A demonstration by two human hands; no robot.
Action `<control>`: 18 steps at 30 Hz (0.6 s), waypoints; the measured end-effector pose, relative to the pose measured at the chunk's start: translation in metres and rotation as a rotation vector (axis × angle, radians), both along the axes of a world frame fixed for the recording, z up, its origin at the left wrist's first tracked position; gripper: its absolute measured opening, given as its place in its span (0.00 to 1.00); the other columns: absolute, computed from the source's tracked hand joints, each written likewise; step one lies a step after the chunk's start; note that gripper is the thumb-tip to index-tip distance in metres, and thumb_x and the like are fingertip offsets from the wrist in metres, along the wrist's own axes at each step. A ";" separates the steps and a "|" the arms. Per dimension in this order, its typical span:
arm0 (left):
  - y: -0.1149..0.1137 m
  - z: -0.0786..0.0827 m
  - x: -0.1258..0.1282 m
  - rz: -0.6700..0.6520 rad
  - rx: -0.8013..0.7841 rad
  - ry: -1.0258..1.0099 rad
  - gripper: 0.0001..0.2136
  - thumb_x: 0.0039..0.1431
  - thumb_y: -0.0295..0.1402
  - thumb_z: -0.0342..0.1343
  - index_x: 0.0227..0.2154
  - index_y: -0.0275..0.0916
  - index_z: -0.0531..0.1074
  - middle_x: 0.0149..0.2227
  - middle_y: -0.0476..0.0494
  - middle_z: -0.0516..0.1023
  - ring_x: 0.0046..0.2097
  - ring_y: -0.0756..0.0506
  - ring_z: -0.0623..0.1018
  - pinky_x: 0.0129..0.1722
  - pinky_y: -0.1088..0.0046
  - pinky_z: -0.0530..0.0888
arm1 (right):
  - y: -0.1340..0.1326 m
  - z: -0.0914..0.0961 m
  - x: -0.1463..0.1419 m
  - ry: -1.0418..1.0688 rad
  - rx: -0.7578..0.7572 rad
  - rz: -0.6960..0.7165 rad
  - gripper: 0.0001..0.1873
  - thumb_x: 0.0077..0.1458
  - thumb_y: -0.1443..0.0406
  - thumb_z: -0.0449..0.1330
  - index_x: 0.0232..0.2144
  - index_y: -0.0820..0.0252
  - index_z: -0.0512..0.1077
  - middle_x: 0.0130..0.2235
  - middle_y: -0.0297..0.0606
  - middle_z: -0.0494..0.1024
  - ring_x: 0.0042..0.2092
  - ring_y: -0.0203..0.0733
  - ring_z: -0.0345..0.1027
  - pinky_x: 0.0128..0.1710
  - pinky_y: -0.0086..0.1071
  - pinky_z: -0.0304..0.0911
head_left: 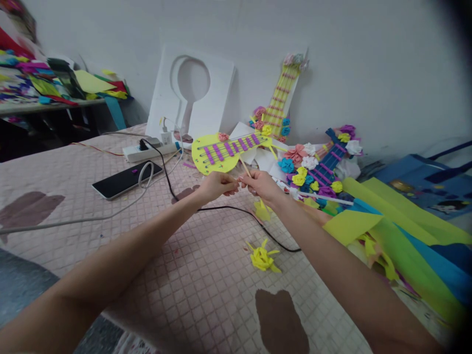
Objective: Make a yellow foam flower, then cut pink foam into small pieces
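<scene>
Pinched in the right hand (260, 186), a thin stick (245, 166) over the table (206, 275)

The right hand's thumb and fingers are closed on the stick, which slants up toward the table's far edge. The left hand (220, 184) has its fingertips drawn together just beside the right ones; whether anything lies between them, I cannot tell. Beyond the stick's tip, toward the far edge, is a yellow guitar shape (232, 147) with purple strips. To its right sits a blue guitar shape (326, 169) among paper flowers. A yellow paper flower (263, 258) lies on the near side of the hands, with a black cable (228, 207) between. Toward the far left corner, a dark flat device (121, 182) lies near a power strip (149, 152). Coloured paper sheets (413, 211) cover the right edge.
</scene>
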State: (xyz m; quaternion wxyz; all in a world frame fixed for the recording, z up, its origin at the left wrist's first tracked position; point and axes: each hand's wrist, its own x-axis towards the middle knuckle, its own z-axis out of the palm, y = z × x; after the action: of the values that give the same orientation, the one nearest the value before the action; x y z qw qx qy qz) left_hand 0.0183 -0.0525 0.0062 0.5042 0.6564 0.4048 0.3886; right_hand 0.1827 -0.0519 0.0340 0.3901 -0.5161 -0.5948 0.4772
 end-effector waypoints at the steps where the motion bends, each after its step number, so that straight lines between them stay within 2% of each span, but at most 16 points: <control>1: 0.000 0.001 0.000 0.006 0.002 -0.001 0.05 0.53 0.28 0.56 0.27 0.31 0.75 0.28 0.41 0.79 0.25 0.54 0.74 0.27 0.79 0.71 | 0.000 0.000 0.000 -0.002 0.002 -0.003 0.05 0.47 0.65 0.61 0.24 0.63 0.71 0.20 0.29 0.68 0.16 0.26 0.47 0.14 0.25 0.39; 7: -0.001 0.000 0.003 0.052 0.051 0.023 0.05 0.53 0.28 0.55 0.25 0.32 0.73 0.26 0.43 0.78 0.24 0.53 0.73 0.25 0.80 0.70 | -0.002 0.001 -0.001 -0.007 0.017 -0.012 0.07 0.46 0.64 0.62 0.23 0.62 0.70 0.20 0.29 0.68 0.16 0.26 0.47 0.15 0.25 0.40; 13: -0.002 0.001 0.003 0.129 0.179 0.076 0.03 0.49 0.24 0.54 0.22 0.35 0.69 0.22 0.49 0.73 0.24 0.54 0.71 0.25 0.81 0.66 | -0.007 0.005 -0.003 -0.028 0.026 -0.025 0.07 0.46 0.63 0.61 0.22 0.62 0.69 0.20 0.29 0.68 0.16 0.26 0.46 0.15 0.26 0.39; 18: 0.002 0.001 -0.002 0.165 0.226 0.081 0.03 0.50 0.25 0.53 0.24 0.36 0.69 0.23 0.50 0.72 0.26 0.53 0.70 0.26 0.80 0.66 | -0.010 0.003 0.001 -0.062 0.023 -0.041 0.08 0.45 0.63 0.61 0.22 0.62 0.70 0.19 0.30 0.68 0.16 0.27 0.47 0.15 0.26 0.39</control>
State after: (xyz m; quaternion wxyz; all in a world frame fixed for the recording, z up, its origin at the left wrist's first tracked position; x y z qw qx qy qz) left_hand 0.0163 -0.0506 0.0075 0.3767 0.6886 0.4309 0.4453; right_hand 0.1835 -0.0617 0.0375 0.3872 -0.5381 -0.6012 0.4461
